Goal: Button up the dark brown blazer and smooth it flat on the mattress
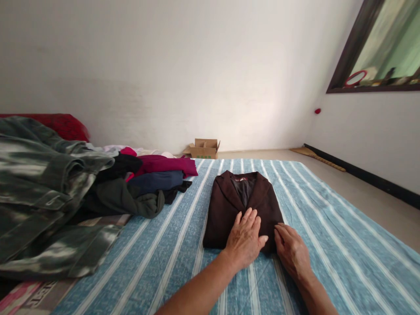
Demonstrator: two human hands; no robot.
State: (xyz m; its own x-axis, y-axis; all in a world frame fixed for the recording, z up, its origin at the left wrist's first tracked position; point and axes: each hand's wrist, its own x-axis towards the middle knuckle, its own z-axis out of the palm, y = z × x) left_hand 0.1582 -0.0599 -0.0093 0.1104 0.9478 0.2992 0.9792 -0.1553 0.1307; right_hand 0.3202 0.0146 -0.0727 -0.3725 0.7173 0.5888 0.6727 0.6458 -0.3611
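Two bare hands of yours are down on the folded dark-brown cloth jacket (pixel 221 218), and that jacket lies on the blue bedsheet with white stripes (pixel 164 253), right in front of you, collar pointing away! Your left hand (pixel 246 238) spreads over the lower front, palm down, fingers stretched long with small gaps between them, thumb out toward your other hand; it presses on cloth and grips nothing. Over at the jacket's right edge, your right hand (pixel 293 250) has its fingers bent, fingertips touching the side near the lower corner; whether they pinch any fabric, you cannot tell from here.

Look up to the neckline: lapels meet in a V, with dark lining (pixel 243 189) showing inside. Off to your left, well apart from the jacket, a loose heap builds up: a mottled grey-green garment (pixel 42 175) nearest you, then a dark-green cloth (pixel 126 199), a navy-blue cloth (pixel 155 180) and a magenta cloth (pixel 170 166) beyond. Past the sheet's far edge, a brown cardboard box (pixel 204 152) stands near the white wall (pixel 203 65), flaps up.
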